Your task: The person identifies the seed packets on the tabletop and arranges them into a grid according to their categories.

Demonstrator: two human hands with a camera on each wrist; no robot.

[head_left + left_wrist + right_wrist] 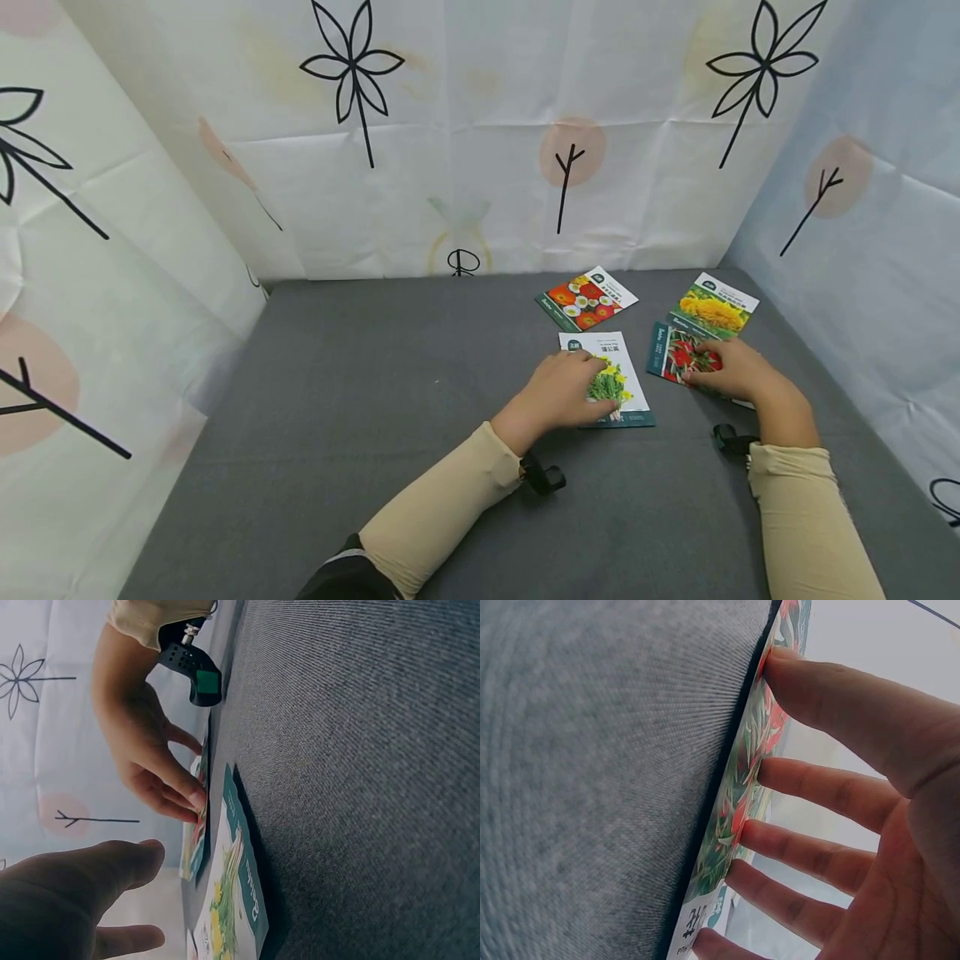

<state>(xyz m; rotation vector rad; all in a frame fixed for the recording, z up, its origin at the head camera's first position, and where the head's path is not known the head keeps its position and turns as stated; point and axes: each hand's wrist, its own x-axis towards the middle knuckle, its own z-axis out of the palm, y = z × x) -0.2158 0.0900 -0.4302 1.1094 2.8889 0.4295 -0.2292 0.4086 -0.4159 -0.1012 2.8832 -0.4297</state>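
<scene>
In the head view my left hand is over a seed packet with yellow flowers and green stalks, its fingers spread. The left wrist view shows the thumb apart from this packet. My right hand is on a seed packet with a picture of red peppers or blossoms among green leaves. In the right wrist view its spread fingertips touch the packet's printed face, which lies on the cloth. The hand covers part of that packet.
Behind the left hand lies a packet with orange, red and white flowers. A packet with yellow blooms lies at the back right, partly against the red one. Grey cloth covers the table; printed white curtains stand around it.
</scene>
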